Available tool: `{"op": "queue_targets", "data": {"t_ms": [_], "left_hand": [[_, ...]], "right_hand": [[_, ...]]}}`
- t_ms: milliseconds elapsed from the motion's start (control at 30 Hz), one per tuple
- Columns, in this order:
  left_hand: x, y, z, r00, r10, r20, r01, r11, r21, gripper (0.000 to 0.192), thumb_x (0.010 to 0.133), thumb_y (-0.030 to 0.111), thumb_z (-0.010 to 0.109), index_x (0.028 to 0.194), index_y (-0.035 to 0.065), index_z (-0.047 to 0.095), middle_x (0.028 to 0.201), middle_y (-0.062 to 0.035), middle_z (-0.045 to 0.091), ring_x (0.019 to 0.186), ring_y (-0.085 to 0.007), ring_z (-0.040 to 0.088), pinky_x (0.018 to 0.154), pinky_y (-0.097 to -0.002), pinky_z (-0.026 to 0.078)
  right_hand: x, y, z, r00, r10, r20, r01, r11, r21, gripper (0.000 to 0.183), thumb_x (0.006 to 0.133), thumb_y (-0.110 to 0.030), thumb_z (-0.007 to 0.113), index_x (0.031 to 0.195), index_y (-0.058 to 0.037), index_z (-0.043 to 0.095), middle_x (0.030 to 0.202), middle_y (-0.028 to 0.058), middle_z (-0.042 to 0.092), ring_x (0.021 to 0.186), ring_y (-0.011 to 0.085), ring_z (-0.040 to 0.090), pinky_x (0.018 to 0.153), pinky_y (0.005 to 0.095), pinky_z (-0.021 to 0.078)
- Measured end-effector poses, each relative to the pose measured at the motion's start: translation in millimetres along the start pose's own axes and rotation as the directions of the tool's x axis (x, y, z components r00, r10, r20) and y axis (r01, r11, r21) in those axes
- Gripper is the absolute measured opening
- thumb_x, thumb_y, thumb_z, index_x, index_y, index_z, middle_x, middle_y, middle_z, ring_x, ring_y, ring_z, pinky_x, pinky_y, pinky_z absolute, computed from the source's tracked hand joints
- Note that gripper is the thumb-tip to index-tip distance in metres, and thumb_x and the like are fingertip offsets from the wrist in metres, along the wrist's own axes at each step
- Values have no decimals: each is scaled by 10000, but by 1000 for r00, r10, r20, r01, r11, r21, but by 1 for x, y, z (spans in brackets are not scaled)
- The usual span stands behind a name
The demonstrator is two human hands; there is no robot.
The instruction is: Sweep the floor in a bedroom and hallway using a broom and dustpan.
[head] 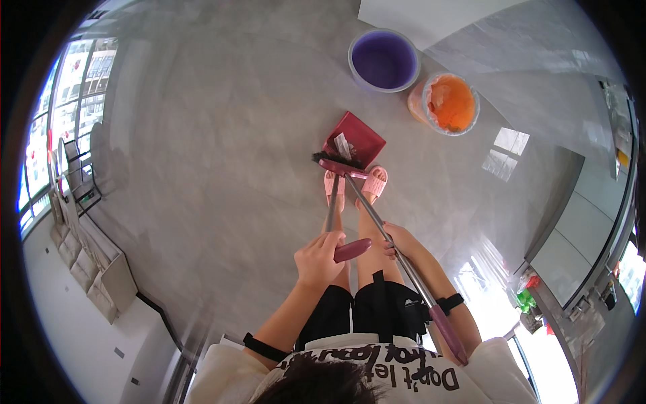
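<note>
My left hand [317, 258] is wrapped round a maroon grip [353, 250] at the top of one metal pole [332, 204]. The fingers of my right hand [401, 242] close round a second, longer metal pole [371, 212], whose maroon end reaches back along my forearm. Both poles run down to a broom head [339, 166] with dark bristles, in front of my feet. The bristles overlap the near edge of a red dustpan [361, 139]. White scraps [343, 146] lie in the pan. Which pole belongs to which tool, I cannot tell.
Beyond the dustpan stand a purple bucket [384, 59] and an orange bin [451, 103] with a clear liner. Pink slippers [375, 183] are on my feet, close to the broom. A sofa [86, 262] is at left, a chair [83, 174] by the window, cabinets [580, 227] at right.
</note>
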State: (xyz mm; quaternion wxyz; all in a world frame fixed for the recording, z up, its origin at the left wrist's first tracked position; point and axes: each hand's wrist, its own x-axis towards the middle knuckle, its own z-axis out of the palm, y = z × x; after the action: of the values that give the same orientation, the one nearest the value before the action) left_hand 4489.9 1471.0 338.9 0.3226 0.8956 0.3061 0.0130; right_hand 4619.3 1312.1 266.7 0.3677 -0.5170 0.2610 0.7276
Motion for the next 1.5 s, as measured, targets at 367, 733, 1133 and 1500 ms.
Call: {"op": "queue_targets", "data": {"t_ms": [367, 733, 1133, 1500], "left_hand": [[-4, 0, -3, 998, -55, 29, 55, 998, -6, 229, 615, 84, 661, 817, 158, 584, 667, -6, 595, 599, -217, 597, 496, -306, 436], [6, 8, -16, 990, -26, 141, 13, 996, 88, 257, 627, 136, 690, 843, 164, 553, 652, 17, 584, 606, -189, 607, 472, -311, 431], [12, 3, -18, 961, 91, 259, -89, 996, -22, 236, 596, 294, 735, 678, 141, 574, 683, 1, 602, 609, -200, 603, 493, -328, 456], [15, -5, -13, 974, 99, 203, -96, 995, -23, 239, 596, 302, 727, 586, 125, 566, 644, 2, 571, 546, -196, 577, 454, -314, 428]], "right_hand": [[-46, -7, 11, 999, -10, 35, 3, 982, 187, 177, 918, -326, 349, 892, -166, 422, 556, -18, 355, 412, 93, 368, 379, 244, 317], [63, -28, -20, 978, 172, -121, -180, 982, -60, 317, 895, -274, 416, 1056, -18, 509, 661, 49, 510, 484, 174, 500, 426, 342, 452], [53, -33, -3, 976, -173, -130, -52, 394, -918, 557, 753, -221, 565, 1126, 138, 361, 839, 311, 583, 557, 309, 630, 431, 352, 508], [-12, -19, -16, 993, -97, -67, -8, 511, -859, 530, 775, -156, 498, 1188, 134, 334, 875, 305, 575, 565, 328, 623, 429, 376, 495]]}}
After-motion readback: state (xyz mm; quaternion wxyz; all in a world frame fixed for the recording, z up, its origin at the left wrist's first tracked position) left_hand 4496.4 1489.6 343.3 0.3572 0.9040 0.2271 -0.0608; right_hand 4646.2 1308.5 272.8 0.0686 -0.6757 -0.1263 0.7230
